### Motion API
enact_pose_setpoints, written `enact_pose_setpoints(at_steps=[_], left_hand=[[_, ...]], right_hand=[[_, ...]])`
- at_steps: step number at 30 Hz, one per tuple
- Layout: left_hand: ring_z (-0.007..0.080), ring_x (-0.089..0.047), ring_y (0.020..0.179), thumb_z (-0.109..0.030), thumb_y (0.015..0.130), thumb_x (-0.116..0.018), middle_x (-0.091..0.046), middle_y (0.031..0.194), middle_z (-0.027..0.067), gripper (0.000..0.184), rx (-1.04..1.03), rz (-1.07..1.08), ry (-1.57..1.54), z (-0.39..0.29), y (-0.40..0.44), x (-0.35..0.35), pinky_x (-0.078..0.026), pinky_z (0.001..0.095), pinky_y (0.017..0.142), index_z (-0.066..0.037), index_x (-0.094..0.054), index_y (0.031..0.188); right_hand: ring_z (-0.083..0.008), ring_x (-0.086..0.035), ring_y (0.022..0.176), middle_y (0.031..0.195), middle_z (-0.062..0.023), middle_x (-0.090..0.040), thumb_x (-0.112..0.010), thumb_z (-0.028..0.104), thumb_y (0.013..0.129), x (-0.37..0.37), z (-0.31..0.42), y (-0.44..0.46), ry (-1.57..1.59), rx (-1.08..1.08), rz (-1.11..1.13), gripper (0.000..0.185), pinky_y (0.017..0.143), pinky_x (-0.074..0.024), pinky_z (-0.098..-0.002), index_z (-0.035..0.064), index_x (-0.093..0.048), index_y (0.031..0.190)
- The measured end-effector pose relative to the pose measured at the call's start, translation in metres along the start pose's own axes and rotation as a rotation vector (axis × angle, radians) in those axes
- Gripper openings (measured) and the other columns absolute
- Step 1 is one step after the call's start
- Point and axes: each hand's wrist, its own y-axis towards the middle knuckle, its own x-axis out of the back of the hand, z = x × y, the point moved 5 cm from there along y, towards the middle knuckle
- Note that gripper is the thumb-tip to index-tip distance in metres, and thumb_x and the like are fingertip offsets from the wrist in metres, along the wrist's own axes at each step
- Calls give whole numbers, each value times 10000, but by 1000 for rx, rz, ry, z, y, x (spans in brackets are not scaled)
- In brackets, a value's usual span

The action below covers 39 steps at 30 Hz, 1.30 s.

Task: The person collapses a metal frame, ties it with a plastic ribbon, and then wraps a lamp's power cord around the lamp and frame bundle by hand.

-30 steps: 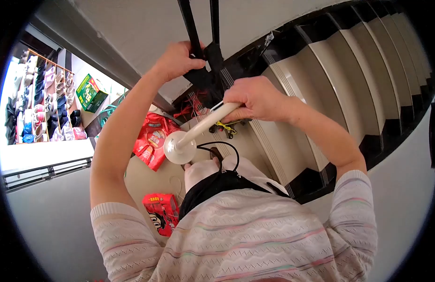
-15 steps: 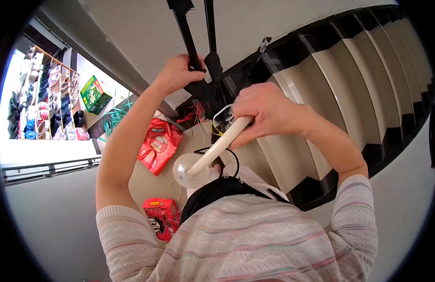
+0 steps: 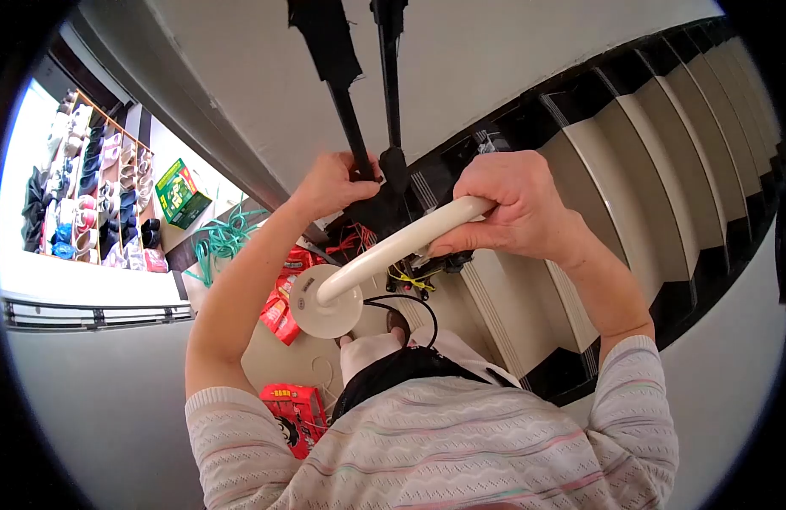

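My left hand (image 3: 337,185) is closed around the lower part of a thin black bar (image 3: 350,127) partly wrapped in ragged black material. In my right hand (image 3: 516,208) is one end of a cream curved tube (image 3: 401,246), with a round pale disc (image 3: 326,302) at its other end, tilted above the floor. Between the hands hangs a black wrapped bundle (image 3: 380,212). A second black bar (image 3: 391,93) stands beside the first. Red wires (image 3: 353,240) and yellow wires (image 3: 412,278) show under the tube.
Stairs (image 3: 597,187) rise at the right. Red packets (image 3: 278,319) (image 3: 295,408) lie on the floor near my legs. At the left are a shoe rack (image 3: 95,187), a green box (image 3: 181,194), a coil of green hose (image 3: 225,238) and a dark railing (image 3: 95,314).
The tube has swung, its disc dipping and then moving left, while my right hand has shifted right. My left hand stays on the bar, which now appears lower in view.
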Motion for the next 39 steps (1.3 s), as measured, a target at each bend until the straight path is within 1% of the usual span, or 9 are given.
enact_pose_setpoints(at_steps=[11,17,21,24,25,28,31,34,39], left_hand=[[93,-490,658,-122,666,-623,-573,709,31,200,-3,-28,-53,2,-10,-2,-423,255,625,4,-566,810],[74,-486,668,-145,695,-655,-568,711,21,181,-39,75,-187,24,-5,-4,-409,243,610,-11,-578,789],[98,-489,734,-272,692,-681,-562,742,31,321,-191,47,-141,11,-19,-1,-392,255,696,-8,-601,855],[119,-515,809,-12,666,-662,-545,780,26,234,-94,46,-220,17,-21,-2,-406,243,755,-42,-542,865],[121,-512,805,-18,667,-659,-544,786,26,233,-71,46,-127,20,-21,0,-406,252,752,-39,-543,867],[69,-486,642,-303,650,-731,-565,696,18,383,-50,-14,-90,10,-28,3,-392,235,565,5,-620,849],[71,-491,639,-211,674,-718,-559,701,6,265,-83,-20,-251,11,-37,-1,-400,239,572,-25,-615,831],[122,-530,775,-11,681,-701,-551,803,24,246,16,27,-322,-6,-48,-2,-428,255,702,-57,-556,874],[135,-549,788,-42,702,-692,-562,824,43,235,-60,44,-274,18,-43,-1,-454,266,709,-39,-553,892]], right_hand=[[-141,-452,461,581,-34,-484,-804,243,512,33,29,6,-219,223,-270,356,399,-334,-227,36,-573,685],[-117,-460,482,596,-34,-491,-798,232,539,38,23,15,-245,156,-222,338,428,-359,-214,32,-581,703],[-84,-450,495,595,-22,-494,-794,212,571,47,15,15,-151,60,-348,315,430,-334,-200,26,-582,712],[-87,-451,498,588,-22,-490,-793,210,573,47,22,14,-197,36,-302,317,433,-325,-195,18,-580,709],[-87,-447,494,585,-21,-487,-792,205,574,47,23,13,-185,36,-297,313,432,-322,-195,17,-579,707],[-87,-433,485,578,-19,-479,-791,185,578,48,25,10,-164,25,-296,299,429,-311,-198,17,-578,703],[-89,-415,479,580,-16,-475,-787,160,586,53,26,7,-181,-7,-316,277,428,-300,-205,19,-576,699],[-93,-411,468,574,-20,-478,-775,171,606,58,25,2,-195,-50,-318,263,419,-304,-217,28,-572,692],[-104,-433,449,557,-31,-491,-761,214,633,63,22,-7,-187,-70,-333,267,406,-328,-228,37,-573,698]])
